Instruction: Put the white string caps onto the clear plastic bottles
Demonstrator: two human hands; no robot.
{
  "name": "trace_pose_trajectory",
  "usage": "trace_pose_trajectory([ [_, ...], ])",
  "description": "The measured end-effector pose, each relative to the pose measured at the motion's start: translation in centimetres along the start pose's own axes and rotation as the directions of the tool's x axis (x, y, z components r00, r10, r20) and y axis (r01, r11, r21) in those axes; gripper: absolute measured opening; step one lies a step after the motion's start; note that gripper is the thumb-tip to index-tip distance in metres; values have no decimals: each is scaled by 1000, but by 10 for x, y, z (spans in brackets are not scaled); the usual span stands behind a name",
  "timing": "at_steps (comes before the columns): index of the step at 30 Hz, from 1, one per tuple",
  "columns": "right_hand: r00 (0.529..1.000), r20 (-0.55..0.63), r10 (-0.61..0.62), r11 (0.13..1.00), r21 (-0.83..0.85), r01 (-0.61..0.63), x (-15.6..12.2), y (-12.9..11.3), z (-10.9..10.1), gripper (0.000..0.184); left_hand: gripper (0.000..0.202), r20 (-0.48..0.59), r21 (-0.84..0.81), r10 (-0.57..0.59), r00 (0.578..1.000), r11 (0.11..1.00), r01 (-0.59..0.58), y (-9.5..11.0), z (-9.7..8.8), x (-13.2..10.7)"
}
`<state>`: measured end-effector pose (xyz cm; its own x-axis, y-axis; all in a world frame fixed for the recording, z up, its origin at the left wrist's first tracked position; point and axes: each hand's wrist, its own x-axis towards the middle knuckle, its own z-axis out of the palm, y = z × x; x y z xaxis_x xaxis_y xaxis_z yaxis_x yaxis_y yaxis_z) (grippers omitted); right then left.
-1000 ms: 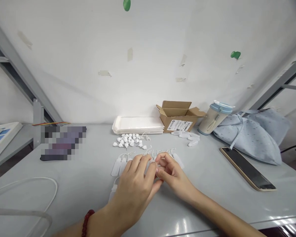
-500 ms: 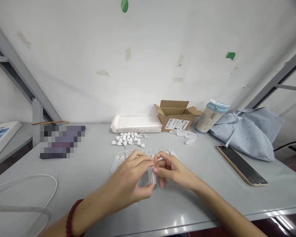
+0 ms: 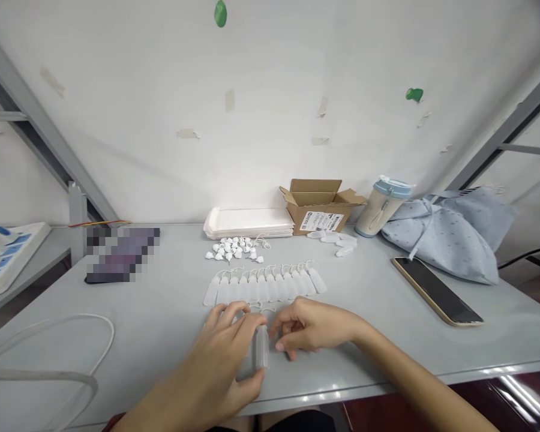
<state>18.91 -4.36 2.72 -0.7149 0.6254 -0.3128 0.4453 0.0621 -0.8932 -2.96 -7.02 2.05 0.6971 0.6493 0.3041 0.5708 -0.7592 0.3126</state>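
Observation:
My left hand (image 3: pixel 225 354) is closed on a small translucent plastic tube (image 3: pixel 261 348), with the index finger at its far end and the thumb at its near end. A thin white string (image 3: pixel 267 310) shows just beyond the fingers; whether it joins the tube I cannot tell. Just right of the tube, my right hand (image 3: pixel 303 330) has loosely bent fingers, thumb and index apart, and nothing visible between them. Beyond both hands lies a row of several flat translucent tubes (image 3: pixel 263 288) with white caps and string loops.
Behind the row lie loose white caps (image 3: pixel 234 247), a stack of white trays (image 3: pixel 252 222) and an open cardboard box (image 3: pixel 319 207). Loose tubes (image 3: pixel 335 239) lie before the box. Rightward are a tumbler (image 3: pixel 380 207), a blue cloth bag (image 3: pixel 445 240) and a phone (image 3: pixel 436 291). A cable (image 3: pixel 103 318) loops at left.
Both hands and the tube have come nearer the table's front edge and slightly left. The right fingers have drawn off the tube. The row of tubes is now uncovered.

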Motion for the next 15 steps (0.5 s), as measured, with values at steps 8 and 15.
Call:
trace_pose_trajectory([
  [8,1000,5,24,999,33,-24,7,10,-2,33,36,41,-1,-51,998,999,51,-5,8,1],
  [15,1000,-12,21,999,27,-21,8,10,0,35,29,96,-9,-46,994,999,47,-6,5,2],
])
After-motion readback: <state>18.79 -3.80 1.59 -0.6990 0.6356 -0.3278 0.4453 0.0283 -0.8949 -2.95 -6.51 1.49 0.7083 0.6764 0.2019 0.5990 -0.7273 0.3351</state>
